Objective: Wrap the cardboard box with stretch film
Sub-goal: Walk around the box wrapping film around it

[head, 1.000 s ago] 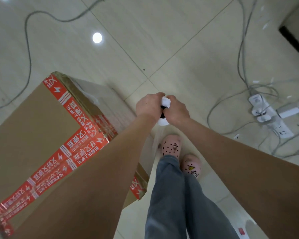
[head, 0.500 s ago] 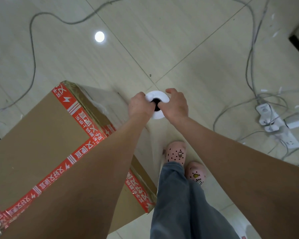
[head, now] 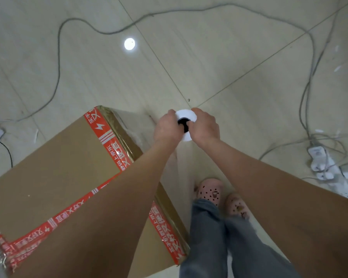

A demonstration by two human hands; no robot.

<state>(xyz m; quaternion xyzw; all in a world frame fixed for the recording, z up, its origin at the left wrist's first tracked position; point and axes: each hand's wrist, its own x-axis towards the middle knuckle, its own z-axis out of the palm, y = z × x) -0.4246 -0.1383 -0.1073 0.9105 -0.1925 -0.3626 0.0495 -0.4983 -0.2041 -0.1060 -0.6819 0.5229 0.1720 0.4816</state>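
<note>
A large cardboard box [head: 54, 173] with red printed tape along its edges stands on the floor at the lower left. Clear film covers its right side face. Just past the box's far right corner I hold a white stretch film roll [head: 186, 117] upright, seen from its top end with the dark core showing. My left hand [head: 168, 127] grips the roll from the left and my right hand [head: 204, 127] grips it from the right. A sheet of clear film [head: 184, 167] hangs down from the roll toward the box's right side.
Grey cables [head: 58, 57] snake over the tiled floor at the back and right. A white power strip [head: 325, 169] with plugs lies at the right. My feet in pink clogs [head: 211, 190] stand just right of the box.
Both hands moved the roll forward, away from my feet, toward the box's far corner. The roll's top end turned to face the camera. The view shifted, showing more of the box's right side.
</note>
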